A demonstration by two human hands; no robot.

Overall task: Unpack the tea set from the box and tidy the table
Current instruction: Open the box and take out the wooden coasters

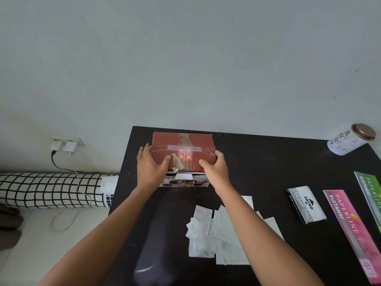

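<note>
A red-brown cardboard box (183, 145) with clear tape across its top stands at the far left of the black table (268, 162). Its lid is closed, so the contents are hidden. My left hand (151, 165) holds the box's left near corner, thumb on top beside a crumpled wad of tape (177, 163). My right hand (215, 167) grips the right near corner, with the thumb on the lid and the fingers round the side.
Several white paper scraps (210, 232) lie on the table between my forearms. To the right lie a stamp pad box (306, 204), a pink receipt book (350, 230) and a green one (371, 190). A tin (350, 139) lies at the far right corner. A checked bolster (51, 189) lies left of the table.
</note>
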